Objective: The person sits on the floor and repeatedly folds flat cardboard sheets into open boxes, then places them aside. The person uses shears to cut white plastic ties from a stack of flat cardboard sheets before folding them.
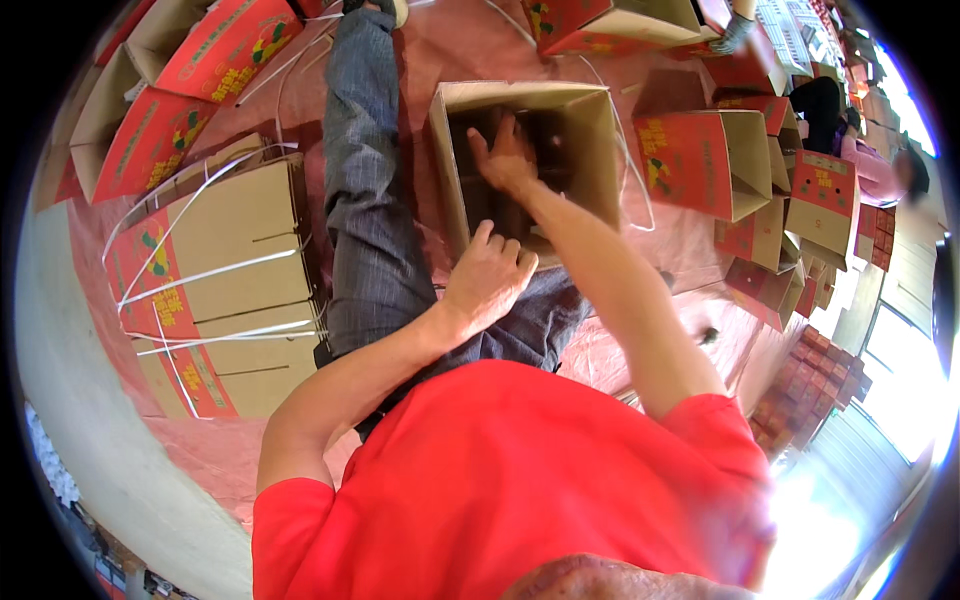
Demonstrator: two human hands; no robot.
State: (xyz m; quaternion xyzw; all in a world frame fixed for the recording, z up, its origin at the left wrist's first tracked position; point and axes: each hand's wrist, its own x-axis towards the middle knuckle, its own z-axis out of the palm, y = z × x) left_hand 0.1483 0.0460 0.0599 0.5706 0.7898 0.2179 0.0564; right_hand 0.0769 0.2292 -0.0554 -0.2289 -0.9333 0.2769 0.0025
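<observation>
An open-topped cardboard box stands between my legs, its brown inside facing up and its floor in dark shadow. Inside it reaches my right hand, thumb and fingers apart, with nothing visible in them. At the near left corner my left hand is closed, its fingers curled over the rim. The part of the rim under those fingers is hidden. Beside the box lies my left leg in grey trousers, stretched forward.
On the left lies a strapped bundle of flattened cartons with loose white straps. Open red cartons stand at the far left, and more cartons at the right. Another person is at the far right; a gloved hand shows at the top right.
</observation>
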